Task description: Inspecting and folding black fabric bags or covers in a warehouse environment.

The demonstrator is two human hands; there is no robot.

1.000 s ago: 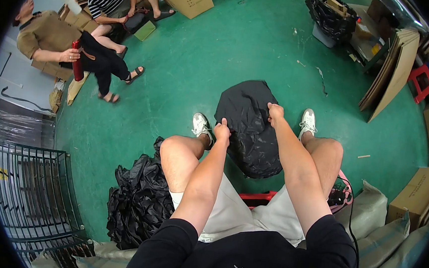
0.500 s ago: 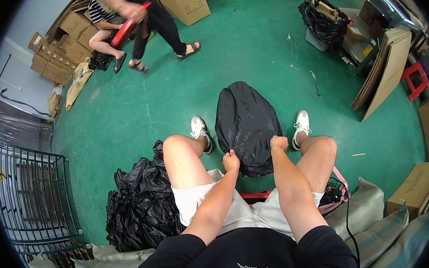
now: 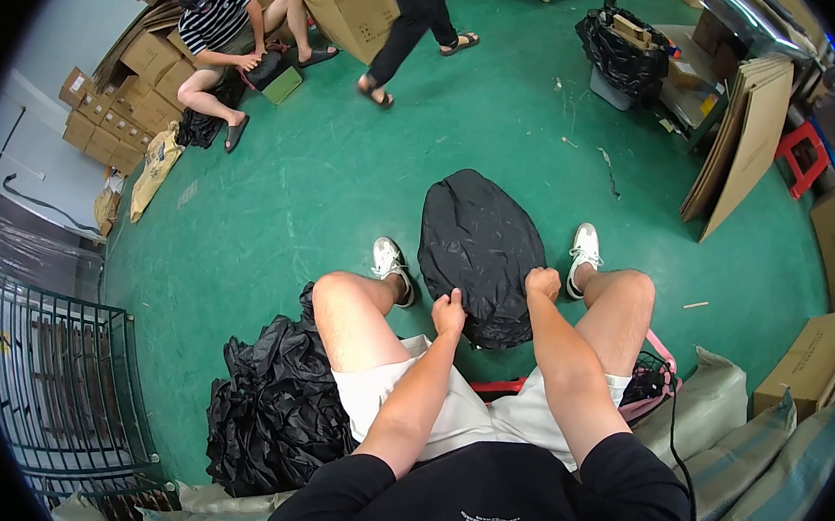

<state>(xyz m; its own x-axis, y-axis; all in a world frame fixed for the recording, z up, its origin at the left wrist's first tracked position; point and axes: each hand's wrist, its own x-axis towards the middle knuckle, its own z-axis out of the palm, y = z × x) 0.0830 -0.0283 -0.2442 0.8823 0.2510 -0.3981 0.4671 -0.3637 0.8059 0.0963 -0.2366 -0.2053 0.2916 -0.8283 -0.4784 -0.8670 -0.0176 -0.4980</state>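
Observation:
A rounded black cover of thin, creased fabric [image 3: 481,250] is spread out between my knees. My left hand [image 3: 449,314] is closed on its near left edge, the thumb pointing up. On the right edge, my right hand [image 3: 543,284] is closed in a fist-like grip. What lies under or inside the cover is hidden. Beside my left leg, a large heap of crumpled black fabric [image 3: 277,406] rests on the green floor.
A person in a striped shirt [image 3: 230,10] sits at the far left by stacked cartons [image 3: 151,58]. Another person's dark-trousered legs [image 3: 409,32] cross the back. Cardboard sheets [image 3: 750,139] and a red stool [image 3: 804,160] stand right. Woven sacks [image 3: 693,406] lie near my right side.
The walking person has moved right, uncovering the seated person; the red object that person carried is out of view. My hands keep their hold, and the cover's far edge sits slightly lower.

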